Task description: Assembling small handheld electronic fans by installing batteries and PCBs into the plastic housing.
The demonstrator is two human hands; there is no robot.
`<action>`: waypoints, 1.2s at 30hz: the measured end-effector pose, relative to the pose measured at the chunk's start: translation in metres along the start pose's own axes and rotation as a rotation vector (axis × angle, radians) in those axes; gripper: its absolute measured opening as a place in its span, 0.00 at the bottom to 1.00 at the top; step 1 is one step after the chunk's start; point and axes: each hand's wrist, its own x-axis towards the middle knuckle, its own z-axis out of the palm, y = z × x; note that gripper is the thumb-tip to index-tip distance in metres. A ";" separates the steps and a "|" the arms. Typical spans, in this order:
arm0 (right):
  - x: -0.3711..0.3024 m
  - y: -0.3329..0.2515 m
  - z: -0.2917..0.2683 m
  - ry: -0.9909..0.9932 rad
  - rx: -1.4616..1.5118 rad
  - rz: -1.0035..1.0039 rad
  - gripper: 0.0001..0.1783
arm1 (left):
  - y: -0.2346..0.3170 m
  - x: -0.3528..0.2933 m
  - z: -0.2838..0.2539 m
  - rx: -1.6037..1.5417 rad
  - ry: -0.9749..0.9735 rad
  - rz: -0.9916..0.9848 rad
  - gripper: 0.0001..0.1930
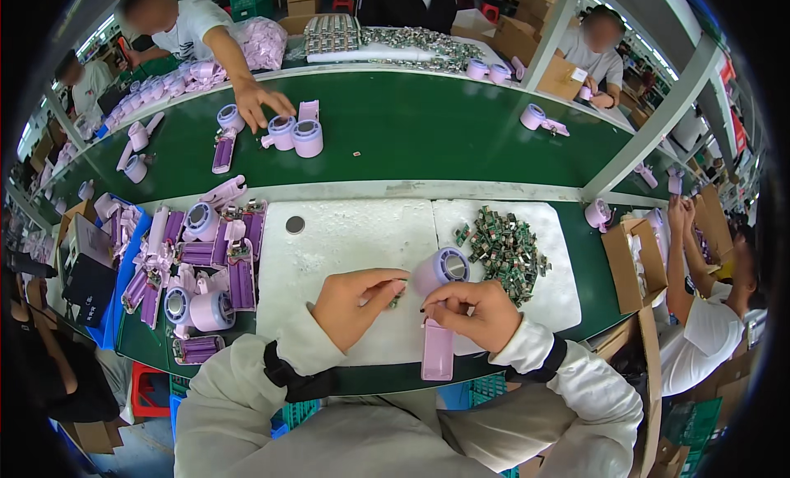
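A lilac handheld-fan-like housing with a round head point(427, 274) lies on the white foam sheet in front of me. Its flat handle point(438, 355) points toward me. My left hand point(354, 309), left of the housing, is closed in a pinch on a small green circuit board point(397, 299), mostly covered by the fingers. Over the neck between head and handle, my right hand point(477, 315) is closed, thumb and fingertips pressed together. What they pinch is too small to make out. A heap of green circuit boards point(508, 252) lies just beyond the right hand.
Several lilac housings point(212, 311) with purple inner parts are piled at left, beside a blue tray point(123, 280). A round metal disc point(295, 225) sits on the foam sheet point(354, 239). Across the green belt point(428, 141), a co-worker's hand point(262, 101) reaches over housings. A cardboard box point(638, 264) stands right.
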 end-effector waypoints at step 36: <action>-0.001 -0.007 0.009 0.244 0.012 -0.089 0.06 | 0.006 -0.014 0.021 -0.304 0.053 0.009 0.13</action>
